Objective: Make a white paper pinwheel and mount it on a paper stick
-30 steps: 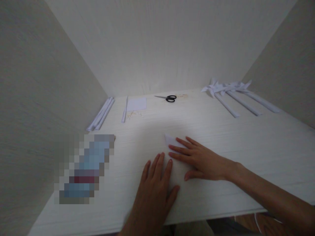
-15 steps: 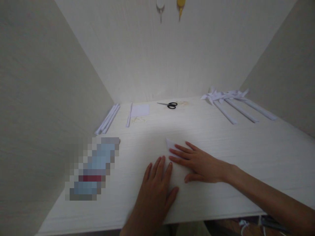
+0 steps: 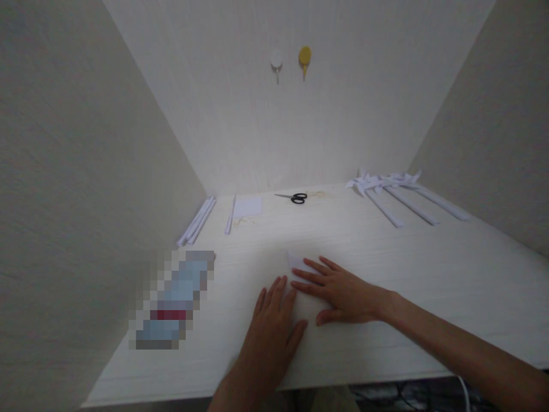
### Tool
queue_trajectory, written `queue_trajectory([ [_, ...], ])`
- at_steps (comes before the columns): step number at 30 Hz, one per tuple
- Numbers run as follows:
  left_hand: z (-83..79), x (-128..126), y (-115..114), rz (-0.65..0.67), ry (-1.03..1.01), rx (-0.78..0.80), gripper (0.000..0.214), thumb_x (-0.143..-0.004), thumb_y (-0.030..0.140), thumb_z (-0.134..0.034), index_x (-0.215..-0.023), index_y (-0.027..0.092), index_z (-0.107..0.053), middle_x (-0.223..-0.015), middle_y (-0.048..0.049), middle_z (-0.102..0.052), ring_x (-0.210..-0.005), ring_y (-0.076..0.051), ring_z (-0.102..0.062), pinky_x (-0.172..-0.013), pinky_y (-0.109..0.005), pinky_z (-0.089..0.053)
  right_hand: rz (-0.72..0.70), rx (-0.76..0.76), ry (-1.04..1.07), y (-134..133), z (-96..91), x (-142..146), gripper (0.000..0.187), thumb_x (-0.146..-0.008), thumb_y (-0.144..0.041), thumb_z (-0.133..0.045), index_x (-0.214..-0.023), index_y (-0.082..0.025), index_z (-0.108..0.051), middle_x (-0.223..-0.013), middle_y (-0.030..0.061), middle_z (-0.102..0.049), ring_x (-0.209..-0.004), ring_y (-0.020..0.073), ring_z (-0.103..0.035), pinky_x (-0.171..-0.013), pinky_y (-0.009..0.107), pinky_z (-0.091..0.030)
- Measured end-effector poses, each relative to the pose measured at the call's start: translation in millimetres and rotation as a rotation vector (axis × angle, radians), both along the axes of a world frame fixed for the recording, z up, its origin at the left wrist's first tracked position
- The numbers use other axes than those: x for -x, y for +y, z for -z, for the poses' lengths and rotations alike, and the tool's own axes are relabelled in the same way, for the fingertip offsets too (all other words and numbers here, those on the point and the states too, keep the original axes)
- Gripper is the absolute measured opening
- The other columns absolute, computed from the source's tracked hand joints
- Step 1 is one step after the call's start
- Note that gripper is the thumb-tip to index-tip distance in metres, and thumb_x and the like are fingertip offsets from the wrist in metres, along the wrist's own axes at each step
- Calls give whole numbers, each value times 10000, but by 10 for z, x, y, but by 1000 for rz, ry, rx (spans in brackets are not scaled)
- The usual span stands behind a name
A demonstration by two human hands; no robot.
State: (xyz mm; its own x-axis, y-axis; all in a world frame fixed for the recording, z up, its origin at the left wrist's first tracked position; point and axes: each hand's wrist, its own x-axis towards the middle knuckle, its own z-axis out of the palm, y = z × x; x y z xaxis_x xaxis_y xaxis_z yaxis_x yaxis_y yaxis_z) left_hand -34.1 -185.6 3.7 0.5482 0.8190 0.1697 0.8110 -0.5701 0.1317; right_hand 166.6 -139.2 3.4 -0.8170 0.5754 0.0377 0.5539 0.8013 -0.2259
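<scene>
A small piece of white paper [image 3: 295,261] lies on the white table [image 3: 386,343], partly covered by my right hand [image 3: 338,289]. That hand is flat with its fingers spread, the fingertips resting on the paper. My left hand [image 3: 272,326] lies flat on the table just left of it, fingers stretched out and thumb apart. The left fingertips are close to the paper's lower edge; whether they touch it I cannot tell. How much paper extends beneath the hands is hidden.
Black-handled scissors [image 3: 299,198] lie at the back. To their left are a square paper sheet [image 3: 247,206], a paper stick [image 3: 230,215] and several rolled paper sticks [image 3: 197,222]. Paper pinwheels [image 3: 377,183] on sticks lie back right. A pixelated object [image 3: 175,300] is at left.
The view has tilted up, so the wall hooks appear lower. Both hands keep nearly the same flat pose by the paper.
</scene>
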Motion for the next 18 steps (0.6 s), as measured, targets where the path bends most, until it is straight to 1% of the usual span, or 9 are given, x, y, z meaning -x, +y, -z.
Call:
queue_trajectory([
  [2,-59,-82,98,-10,-81,28,429,-850,285,-325,-1236,100,-345,-1319,-152,-372,-1239,-191,-296,-983,-413,-321,2,12,4,-4,-7,5,692,-761,-593,-371,-1339,-243,-220,-1399,68,-249,-1285,289,-127,-992,544,-149],
  [4,-88,-173,219,54,-110,80,465,-858,320,-301,-1261,88,-309,-1331,-145,-356,-1246,-173,-280,-1000,-389,-301,5,33,10,-5,-20,13,684,-758,-592,-379,-1333,-248,-239,-1398,69,-253,-1289,274,-119,-1008,526,-118],
  [7,-55,-280,364,94,-40,170,547,-847,382,-306,-1278,46,-280,-1345,-167,-319,-1257,-200,-252,-1010,-394,-278,3,71,18,-3,-39,21,629,-758,-582,-389,-1302,-276,-314,-1410,46,-223,-1296,259,-89,-1026,493,-80],
  [9,-7,-310,406,71,12,159,589,-840,406,-307,-1286,25,-260,-1357,-180,-286,-1270,-222,-212,-1019,-419,-246,7,88,20,-2,-41,22,618,-760,-585,-382,-1293,-277,-335,-1408,36,-229,-1298,263,-65,-1029,486,-75],
  [13,40,-284,439,43,91,124,638,-829,474,-274,-1297,41,-250,-1373,-168,-254,-1281,-231,-177,-1028,-462,-187,24,78,22,-2,-16,11,689,-756,-601,-367,-1337,-256,-235,-1402,46,-245,-1296,279,-62,-1027,491,-86],
  [18,27,-221,555,25,123,112,800,-737,630,-300,-1296,58,-264,-1383,-172,-223,-1286,-245,-161,-1028,-476,-150,19,43,13,12,28,-2,695,-766,-608,-334,-1349,-256,-191,-1405,38,-235,-1293,294,-61,-1017,510,-100],
])
